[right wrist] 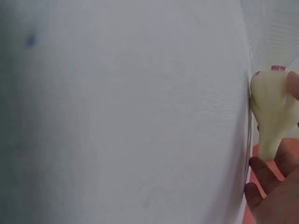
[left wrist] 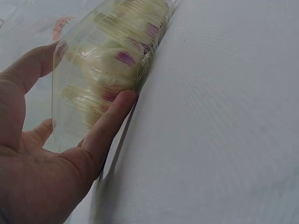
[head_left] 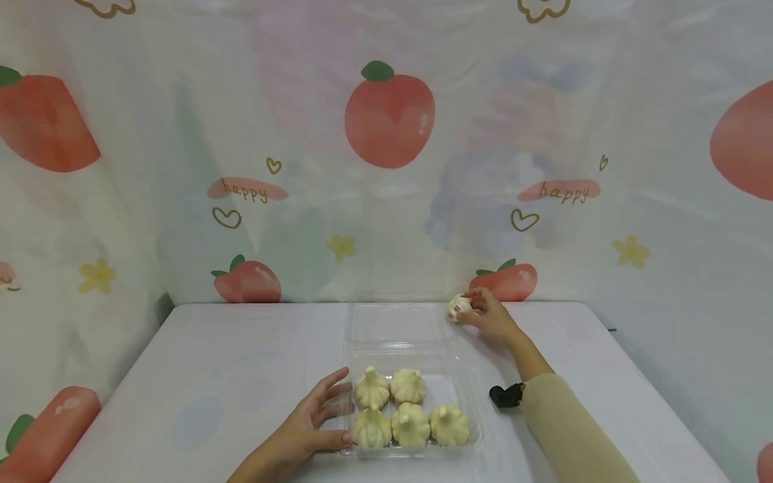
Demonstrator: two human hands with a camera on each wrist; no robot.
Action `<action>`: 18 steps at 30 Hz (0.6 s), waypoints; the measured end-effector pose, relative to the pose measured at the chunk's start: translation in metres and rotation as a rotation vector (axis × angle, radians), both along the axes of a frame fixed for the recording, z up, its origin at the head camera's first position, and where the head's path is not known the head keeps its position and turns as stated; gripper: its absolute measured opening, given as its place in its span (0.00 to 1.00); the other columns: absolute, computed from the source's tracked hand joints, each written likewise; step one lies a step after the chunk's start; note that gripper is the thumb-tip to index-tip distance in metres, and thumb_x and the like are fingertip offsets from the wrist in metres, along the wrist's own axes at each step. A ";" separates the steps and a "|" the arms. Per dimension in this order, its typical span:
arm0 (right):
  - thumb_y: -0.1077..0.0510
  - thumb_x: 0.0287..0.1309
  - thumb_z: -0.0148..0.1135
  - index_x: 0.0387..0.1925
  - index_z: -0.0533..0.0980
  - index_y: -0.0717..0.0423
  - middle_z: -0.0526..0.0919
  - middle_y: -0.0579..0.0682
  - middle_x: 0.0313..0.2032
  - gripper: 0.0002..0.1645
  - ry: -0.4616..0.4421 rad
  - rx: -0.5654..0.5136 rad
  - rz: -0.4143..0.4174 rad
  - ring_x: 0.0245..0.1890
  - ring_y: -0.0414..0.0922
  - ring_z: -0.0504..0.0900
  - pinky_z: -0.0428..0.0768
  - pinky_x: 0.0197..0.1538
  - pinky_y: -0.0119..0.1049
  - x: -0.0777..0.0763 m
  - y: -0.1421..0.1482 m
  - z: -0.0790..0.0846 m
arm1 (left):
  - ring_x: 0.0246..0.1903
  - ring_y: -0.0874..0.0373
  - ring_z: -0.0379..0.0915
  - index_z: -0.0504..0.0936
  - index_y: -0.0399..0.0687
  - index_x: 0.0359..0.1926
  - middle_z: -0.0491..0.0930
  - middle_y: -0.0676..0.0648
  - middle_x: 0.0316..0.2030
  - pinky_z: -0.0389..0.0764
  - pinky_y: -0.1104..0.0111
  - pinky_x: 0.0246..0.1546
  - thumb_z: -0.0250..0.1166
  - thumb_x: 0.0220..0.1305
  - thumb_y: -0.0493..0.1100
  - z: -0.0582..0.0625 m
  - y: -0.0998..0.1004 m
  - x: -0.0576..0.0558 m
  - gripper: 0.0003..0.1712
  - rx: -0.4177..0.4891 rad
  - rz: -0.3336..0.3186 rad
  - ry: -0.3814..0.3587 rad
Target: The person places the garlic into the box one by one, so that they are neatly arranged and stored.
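A clear plastic clamshell box (head_left: 443,389) lies with its lid (head_left: 395,325) folded back on the white table. Inside it several pale garlic bulbs (head_left: 410,426) stand stem up; purple marks show on their undersides through the wall in the left wrist view. My left hand (head_left: 311,419) rests against the box's left side, fingers spread and fairly straight. Beside the lid's far right corner, my right hand (head_left: 492,318) pinches another garlic bulb (right wrist: 273,100) between thumb and fingers. Its purple-marked base faces the head camera.
A small black object (head_left: 506,396) is by the right sleeve (head_left: 568,422). The white table (head_left: 241,376) ends at a hanging cloth (head_left: 302,168) printed with fruit.
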State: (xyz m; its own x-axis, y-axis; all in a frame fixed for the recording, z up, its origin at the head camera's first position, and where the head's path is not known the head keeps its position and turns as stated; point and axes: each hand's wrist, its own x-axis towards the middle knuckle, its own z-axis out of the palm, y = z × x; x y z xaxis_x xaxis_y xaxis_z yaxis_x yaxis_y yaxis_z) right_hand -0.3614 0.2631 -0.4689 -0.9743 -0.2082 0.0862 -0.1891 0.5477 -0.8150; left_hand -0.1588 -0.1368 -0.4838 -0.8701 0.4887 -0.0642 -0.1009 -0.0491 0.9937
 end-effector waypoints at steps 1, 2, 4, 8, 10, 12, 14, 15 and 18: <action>0.49 0.62 0.68 0.64 0.62 0.60 0.75 0.67 0.59 0.37 0.000 0.002 -0.016 0.60 0.60 0.74 0.72 0.58 0.51 0.000 0.000 0.000 | 0.69 0.35 0.57 0.47 0.58 0.79 0.47 0.32 0.75 0.79 0.55 0.53 0.73 0.58 0.38 0.000 0.000 0.000 0.57 0.002 0.000 -0.002; 0.48 0.62 0.68 0.64 0.62 0.60 0.75 0.66 0.58 0.37 0.003 0.006 -0.028 0.58 0.59 0.75 0.73 0.56 0.48 0.001 0.000 0.000 | 0.70 0.35 0.57 0.46 0.57 0.79 0.47 0.32 0.75 0.79 0.55 0.53 0.73 0.58 0.38 0.001 0.000 0.000 0.57 0.005 0.001 -0.003; 0.47 0.62 0.68 0.64 0.64 0.58 0.76 0.64 0.56 0.37 0.005 -0.007 -0.062 0.55 0.57 0.76 0.73 0.52 0.44 0.002 0.001 0.001 | 0.70 0.35 0.57 0.46 0.57 0.79 0.47 0.32 0.75 0.80 0.55 0.52 0.73 0.58 0.37 0.001 0.000 0.000 0.57 0.009 0.000 -0.007; 0.50 0.60 0.70 0.64 0.66 0.58 0.76 0.64 0.57 0.36 0.018 -0.095 -0.081 0.54 0.54 0.75 0.72 0.51 0.40 0.009 0.003 0.005 | 0.70 0.35 0.56 0.47 0.57 0.79 0.47 0.32 0.75 0.80 0.55 0.52 0.73 0.58 0.37 0.001 0.000 0.000 0.57 0.014 0.001 -0.015; 0.52 0.59 0.71 0.65 0.67 0.58 0.76 0.63 0.58 0.36 0.028 -0.148 -0.073 0.55 0.52 0.74 0.72 0.52 0.39 0.009 0.005 0.003 | 0.70 0.36 0.57 0.47 0.58 0.79 0.47 0.32 0.75 0.79 0.55 0.53 0.73 0.58 0.37 0.001 0.000 0.000 0.57 0.010 0.003 -0.015; 0.53 0.58 0.72 0.65 0.68 0.59 0.75 0.62 0.60 0.37 0.025 -0.199 -0.069 0.54 0.48 0.74 0.73 0.52 0.36 0.011 0.008 0.003 | 0.70 0.36 0.57 0.47 0.58 0.79 0.47 0.32 0.75 0.79 0.54 0.53 0.73 0.58 0.37 0.001 0.000 0.000 0.57 0.010 0.006 -0.016; 0.54 0.58 0.73 0.66 0.68 0.59 0.74 0.61 0.61 0.38 0.014 -0.245 -0.079 0.53 0.44 0.74 0.75 0.50 0.33 0.013 0.010 0.004 | 0.70 0.36 0.57 0.47 0.58 0.79 0.47 0.33 0.75 0.79 0.54 0.53 0.73 0.58 0.37 0.001 0.000 0.001 0.57 0.009 0.006 -0.015; 0.54 0.58 0.73 0.67 0.67 0.59 0.72 0.60 0.63 0.39 0.012 -0.265 -0.084 0.51 0.42 0.74 0.77 0.49 0.31 0.014 0.012 0.002 | 0.70 0.36 0.57 0.47 0.58 0.79 0.47 0.33 0.75 0.79 0.54 0.54 0.73 0.58 0.37 0.001 0.000 0.001 0.57 0.008 0.005 -0.015; 0.56 0.58 0.72 0.69 0.65 0.60 0.68 0.59 0.63 0.41 -0.020 -0.350 -0.100 0.48 0.38 0.76 0.81 0.46 0.30 0.024 0.011 0.009 | 0.70 0.37 0.57 0.47 0.59 0.79 0.47 0.33 0.75 0.79 0.54 0.54 0.73 0.58 0.37 0.001 0.000 0.001 0.57 0.009 0.005 -0.025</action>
State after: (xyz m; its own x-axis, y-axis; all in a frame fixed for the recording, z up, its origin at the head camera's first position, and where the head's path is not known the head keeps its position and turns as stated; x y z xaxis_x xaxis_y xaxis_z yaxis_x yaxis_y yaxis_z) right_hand -0.3375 0.2742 -0.4594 -0.9905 -0.0732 0.1163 -0.1312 0.2500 -0.9593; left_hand -0.1580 -0.1369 -0.4826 -0.8707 0.4851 -0.0811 -0.1250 -0.0587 0.9904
